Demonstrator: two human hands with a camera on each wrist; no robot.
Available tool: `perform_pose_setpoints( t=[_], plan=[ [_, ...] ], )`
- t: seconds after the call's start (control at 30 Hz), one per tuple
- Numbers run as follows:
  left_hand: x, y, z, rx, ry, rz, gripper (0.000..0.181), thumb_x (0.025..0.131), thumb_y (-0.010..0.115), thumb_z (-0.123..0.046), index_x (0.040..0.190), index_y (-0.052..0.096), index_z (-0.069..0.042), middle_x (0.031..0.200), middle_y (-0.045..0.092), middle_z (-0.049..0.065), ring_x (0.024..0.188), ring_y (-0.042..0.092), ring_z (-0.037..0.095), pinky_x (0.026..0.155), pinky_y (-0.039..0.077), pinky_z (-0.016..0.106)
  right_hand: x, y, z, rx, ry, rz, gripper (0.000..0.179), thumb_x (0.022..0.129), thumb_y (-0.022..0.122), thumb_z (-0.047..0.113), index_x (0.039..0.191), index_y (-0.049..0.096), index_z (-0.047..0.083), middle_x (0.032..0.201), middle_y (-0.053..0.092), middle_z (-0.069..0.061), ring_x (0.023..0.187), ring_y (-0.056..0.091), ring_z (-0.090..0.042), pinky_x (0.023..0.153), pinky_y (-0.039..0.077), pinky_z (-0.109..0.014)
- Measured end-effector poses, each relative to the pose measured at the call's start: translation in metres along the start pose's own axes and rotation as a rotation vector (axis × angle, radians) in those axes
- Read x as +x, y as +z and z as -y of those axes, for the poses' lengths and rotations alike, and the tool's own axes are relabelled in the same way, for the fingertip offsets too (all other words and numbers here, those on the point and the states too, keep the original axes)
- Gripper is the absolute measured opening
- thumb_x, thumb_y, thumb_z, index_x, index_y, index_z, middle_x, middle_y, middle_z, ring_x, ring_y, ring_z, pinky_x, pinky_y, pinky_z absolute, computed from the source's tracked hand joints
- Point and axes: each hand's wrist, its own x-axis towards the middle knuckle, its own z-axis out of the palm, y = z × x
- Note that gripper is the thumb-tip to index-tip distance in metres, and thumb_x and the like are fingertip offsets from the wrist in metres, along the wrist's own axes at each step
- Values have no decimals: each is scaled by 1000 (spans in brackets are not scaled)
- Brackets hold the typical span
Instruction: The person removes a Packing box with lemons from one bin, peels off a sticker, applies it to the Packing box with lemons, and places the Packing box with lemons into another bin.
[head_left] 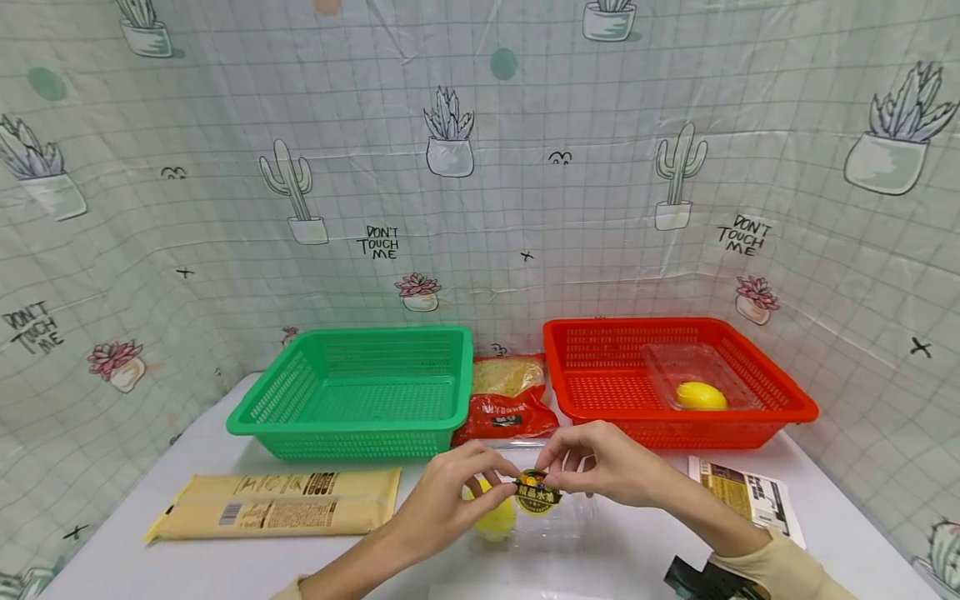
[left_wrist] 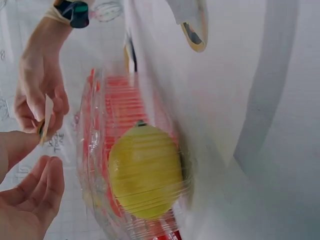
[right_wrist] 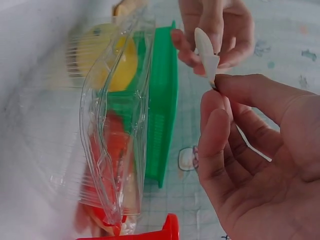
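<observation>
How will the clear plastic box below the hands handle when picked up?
The box looks thin-walled, so it may flex when squeezed. With one yellow fruit visible inside, it's probably light. That rounded fruit could roll, shifting the balance.

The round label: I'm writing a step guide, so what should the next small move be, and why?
I'd probably lower the label toward the clear box: the left hand and right hand hold it by its sides, printed face toward the head camera, above that box with a yellow fruit inside. I can't tell whether it has any backing.
</observation>
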Motion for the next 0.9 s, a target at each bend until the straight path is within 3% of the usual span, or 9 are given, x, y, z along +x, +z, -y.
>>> perform_pose_setpoints(
  t=[0.23, 0.4, 0.63, 0.9],
  plan=[
    [8, 2, 11, -148, -29, -26, 9, 89, 71, -11, 98, 75, -12, 91, 72, 2, 76, 67, 7, 66, 57, 18, 8, -2, -1, -17, 5, -23, 16, 87, 75, 22, 100, 72, 14, 86, 71, -2, 64, 59, -5, 50, 54, -28],
    [11, 2, 14, -273, -129, -24, 12, 88, 73, -11, 98, 76, -6, 90, 73, 9, 73, 70, 15, 65, 59, 23, 11, 0, -3, -24, 11, -72, 18, 86, 76, 22, 101, 71, 14, 85, 70, -3, 65, 59, -6, 51, 55, -31],
    [13, 0, 20, -374, -293, -63, 17, 87, 74, -12, 101, 75, -4, 97, 75, 15, 77, 69, 4, 73, 58, 21, 10, 8, -7, -84, 18, -237, 32, 81, 81, 24, 103, 61, 12, 94, 67, -2, 73, 62, -5, 61, 55, -23],
    [13, 0, 26, -470, -374, -48, 22, 88, 72, -12, 106, 73, 2, 102, 73, 23, 77, 71, 7, 75, 58, 21, 12, 12, -14, -47, -10, -225, 19, 83, 78, 17, 96, 66, 11, 88, 70, -4, 72, 65, -6, 54, 56, -26]
  ],
)
